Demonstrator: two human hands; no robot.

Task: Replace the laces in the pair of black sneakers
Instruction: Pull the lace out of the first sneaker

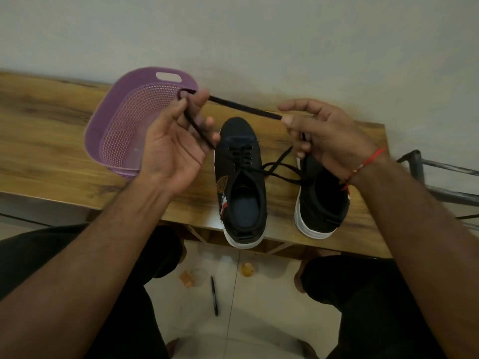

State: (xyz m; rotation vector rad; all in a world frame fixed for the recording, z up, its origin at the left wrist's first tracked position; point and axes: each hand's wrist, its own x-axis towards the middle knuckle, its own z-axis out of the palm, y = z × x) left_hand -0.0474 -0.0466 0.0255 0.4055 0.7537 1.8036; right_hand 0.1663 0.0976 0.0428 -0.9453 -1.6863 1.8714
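Note:
Two black sneakers with white soles stand side by side on the wooden bench [51, 156], heels toward me. The left sneaker [239, 182] is laced, and its loose lace ends trail right across to the right sneaker [321, 200], whose front is hidden behind my right hand. A black lace [246, 108] is stretched taut in the air above the shoes. My left hand [178, 141] pinches one end of it, with the lace looping over the fingers and down the palm. My right hand [324, 136] pinches the other end between thumb and fingers.
A purple perforated basket [121, 120] lies on the bench left of the shoes, behind my left hand. A metal rack [440, 177] stands off the bench's right end. On the tiled floor between my knees lie a black pen [214, 296] and small scraps.

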